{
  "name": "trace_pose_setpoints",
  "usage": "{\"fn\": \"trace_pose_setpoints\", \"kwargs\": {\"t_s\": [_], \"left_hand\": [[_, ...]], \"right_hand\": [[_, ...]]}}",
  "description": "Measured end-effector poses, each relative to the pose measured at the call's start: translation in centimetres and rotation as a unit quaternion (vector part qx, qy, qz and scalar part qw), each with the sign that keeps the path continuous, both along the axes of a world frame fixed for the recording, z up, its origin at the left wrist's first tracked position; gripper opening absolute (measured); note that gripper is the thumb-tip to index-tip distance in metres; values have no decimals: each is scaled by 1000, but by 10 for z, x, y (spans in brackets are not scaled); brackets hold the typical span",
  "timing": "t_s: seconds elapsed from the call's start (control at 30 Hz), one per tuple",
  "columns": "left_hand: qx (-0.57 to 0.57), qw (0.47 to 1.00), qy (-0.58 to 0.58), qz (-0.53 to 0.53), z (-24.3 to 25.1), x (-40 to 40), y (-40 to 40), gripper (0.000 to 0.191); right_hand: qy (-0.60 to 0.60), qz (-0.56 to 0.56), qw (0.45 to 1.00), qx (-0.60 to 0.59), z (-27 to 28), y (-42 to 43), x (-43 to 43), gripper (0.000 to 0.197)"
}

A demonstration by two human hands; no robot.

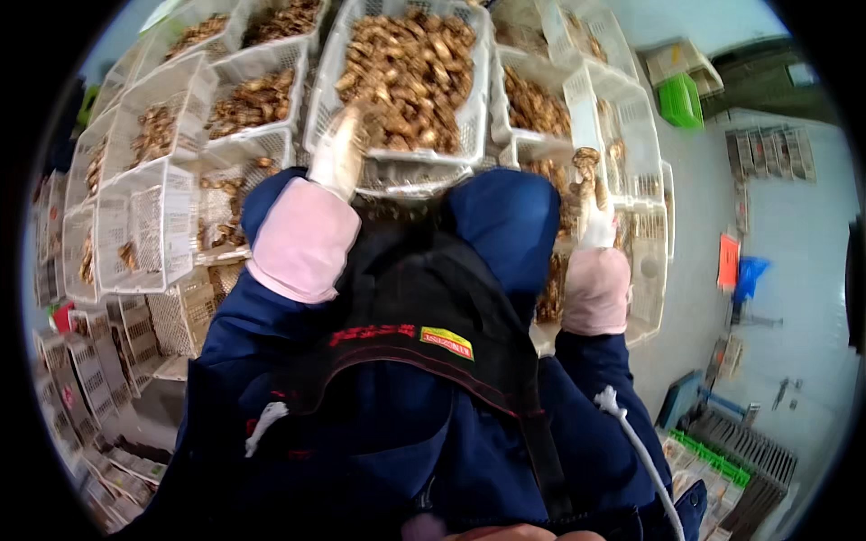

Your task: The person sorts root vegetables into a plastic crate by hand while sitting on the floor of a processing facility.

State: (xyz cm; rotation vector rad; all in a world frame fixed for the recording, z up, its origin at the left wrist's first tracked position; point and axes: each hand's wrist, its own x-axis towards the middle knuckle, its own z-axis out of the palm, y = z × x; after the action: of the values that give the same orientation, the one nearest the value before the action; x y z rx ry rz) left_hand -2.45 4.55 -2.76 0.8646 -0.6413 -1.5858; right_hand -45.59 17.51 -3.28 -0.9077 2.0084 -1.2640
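Many brown, knobbly mushrooms (413, 74) lie heaped in a large white plastic crate (399, 161) in front of me. My left hand (338, 145), in a soiled white glove with a pink cuff, is at the crate's near left corner, against the edge of the heap; blur hides whether its fingers hold anything. My right hand (593, 206), gloved the same way, grips a mushroom (586, 161) with its cap upward. It is over the smaller crates to the right of the large one.
White baskets with similar mushrooms stand around on the left (254, 101) and right (534, 101). A nearly bare basket (135, 226) holds one piece. Stacked crates (88, 365) stand lower left. A green crate (681, 100) and a metal rack (751, 446) are at the right.
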Motion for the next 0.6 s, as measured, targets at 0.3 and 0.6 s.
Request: {"fn": "trace_pose_setpoints", "kwargs": {"t_s": [0.3,0.6], "left_hand": [[9,998,9,-65,-1,-2,-8,46],[-29,1000,7,8,13,-6,-48,44]], "right_hand": [[339,-39,857,387,-105,240,-96,56],[138,142,980,-16,12,-42,-1,42]]}}
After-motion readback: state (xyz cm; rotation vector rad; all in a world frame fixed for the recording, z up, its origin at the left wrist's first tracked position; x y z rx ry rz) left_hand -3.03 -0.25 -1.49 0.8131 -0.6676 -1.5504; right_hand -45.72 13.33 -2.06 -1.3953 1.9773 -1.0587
